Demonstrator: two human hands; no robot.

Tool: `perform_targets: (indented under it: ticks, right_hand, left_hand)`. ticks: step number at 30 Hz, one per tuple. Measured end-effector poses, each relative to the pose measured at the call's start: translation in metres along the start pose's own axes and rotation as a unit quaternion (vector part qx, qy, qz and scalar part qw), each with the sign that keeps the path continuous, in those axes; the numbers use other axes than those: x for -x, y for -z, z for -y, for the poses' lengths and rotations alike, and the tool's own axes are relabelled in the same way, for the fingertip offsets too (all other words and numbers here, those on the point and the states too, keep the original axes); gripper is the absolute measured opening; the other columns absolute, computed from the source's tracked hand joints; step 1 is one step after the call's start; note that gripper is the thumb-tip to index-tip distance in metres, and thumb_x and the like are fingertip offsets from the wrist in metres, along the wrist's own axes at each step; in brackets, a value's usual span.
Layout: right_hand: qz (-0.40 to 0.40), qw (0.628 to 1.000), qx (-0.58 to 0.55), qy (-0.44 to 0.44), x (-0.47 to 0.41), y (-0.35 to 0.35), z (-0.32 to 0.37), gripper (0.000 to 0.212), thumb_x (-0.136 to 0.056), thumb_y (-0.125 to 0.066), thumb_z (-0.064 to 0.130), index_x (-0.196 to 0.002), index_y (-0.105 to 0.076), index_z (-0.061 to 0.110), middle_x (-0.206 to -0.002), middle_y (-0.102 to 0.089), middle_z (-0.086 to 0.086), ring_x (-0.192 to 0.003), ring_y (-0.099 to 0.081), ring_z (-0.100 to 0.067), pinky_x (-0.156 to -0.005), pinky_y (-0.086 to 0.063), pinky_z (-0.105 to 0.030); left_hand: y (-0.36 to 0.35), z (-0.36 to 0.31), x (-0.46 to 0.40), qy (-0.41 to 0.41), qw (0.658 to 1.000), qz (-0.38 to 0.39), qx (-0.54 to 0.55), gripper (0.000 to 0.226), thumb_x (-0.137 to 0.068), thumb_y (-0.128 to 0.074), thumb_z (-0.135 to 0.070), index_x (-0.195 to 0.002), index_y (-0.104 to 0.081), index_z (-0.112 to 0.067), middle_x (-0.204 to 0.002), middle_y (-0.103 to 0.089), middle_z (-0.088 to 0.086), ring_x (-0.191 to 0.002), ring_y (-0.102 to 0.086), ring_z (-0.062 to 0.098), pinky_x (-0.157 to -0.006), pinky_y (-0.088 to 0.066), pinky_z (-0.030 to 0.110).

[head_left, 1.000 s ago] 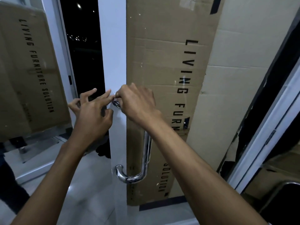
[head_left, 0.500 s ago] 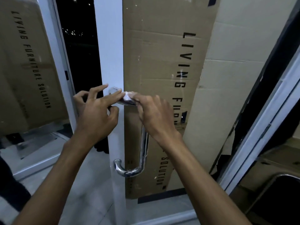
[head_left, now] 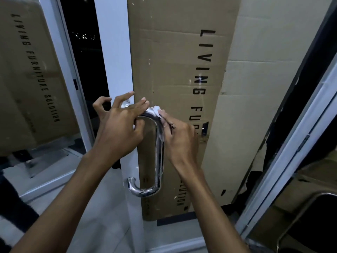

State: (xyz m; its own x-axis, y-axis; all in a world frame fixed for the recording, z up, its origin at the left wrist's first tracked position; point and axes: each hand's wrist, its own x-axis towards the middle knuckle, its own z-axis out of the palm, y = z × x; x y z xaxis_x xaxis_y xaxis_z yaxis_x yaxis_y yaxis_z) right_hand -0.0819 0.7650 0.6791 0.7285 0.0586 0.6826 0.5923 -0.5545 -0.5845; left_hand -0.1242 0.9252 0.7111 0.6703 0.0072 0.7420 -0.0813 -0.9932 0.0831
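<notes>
Two hands work at the top of a chrome handle [head_left: 159,152] fixed upright on the white door frame [head_left: 116,61]. The handle is a long bar with a curved bend at each end; its lower bend meets the frame low down, and its upper bend sits under the fingers.

The left hand [head_left: 118,128] holds the upper bend of the handle. Its first two fingers lie over the top of the bar and the thumb curls up from below, so the bar is pinched between them. The other two fingers are lifted off and bent, spread apart in front of the frame.

The right hand [head_left: 180,139] comes in from the right side of the bar, fingers curled. Its thumb and forefinger pinch a small crumpled scrap of white film [head_left: 156,109] right at the top corner of the handle, just beside the left fingertips. The scrap touches the metal there. The straight part of the bar below looks cloudy, but whether film covers it cannot be told.

Behind the handle, a tall sheet of brown cardboard [head_left: 173,70] covers the door pane, with black letters running down it. A paler cardboard sheet [head_left: 264,79] stands to its right. Left of the frame is a dark gap with small distant lights, then a glass panel [head_left: 27,79] that reflects the printed cardboard. Pale floor tiles [head_left: 102,207] show below the arms.
</notes>
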Motion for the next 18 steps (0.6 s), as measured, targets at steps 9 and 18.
perform_targets:
  ticks: [9, 18]
  right_hand:
    - [0.015, 0.996, -0.071, -0.047, 0.0, -0.005, -0.019, 0.034, -0.104, -0.061, 0.031, -0.135, -0.063, 0.044, -0.111, -0.077, 0.011, -0.076, -0.073, -0.011, -0.054, -0.05, -0.026]
    - [0.058, 0.984, -0.149, -0.075, 0.001, -0.009, -0.034, 0.035, -0.103, -0.058, 0.04, -0.137, -0.059, 0.048, -0.109, -0.079, 0.004, -0.087, -0.076, -0.019, -0.071, -0.061, -0.04]
  left_hand:
    - [0.002, -0.019, -0.003, 0.066, 0.997, -0.011, 0.021, 0.049, -0.09, -0.047, -0.024, -0.133, -0.069, -0.028, -0.134, -0.07, -0.011, -0.143, -0.039, 0.015, -0.115, -0.031, 0.065]
    - [0.0, -0.043, -0.004, 0.116, 0.992, -0.014, -0.048, 0.053, -0.087, -0.041, -0.023, -0.131, -0.072, -0.029, -0.132, -0.07, -0.013, -0.141, -0.046, 0.016, -0.12, -0.018, 0.059]
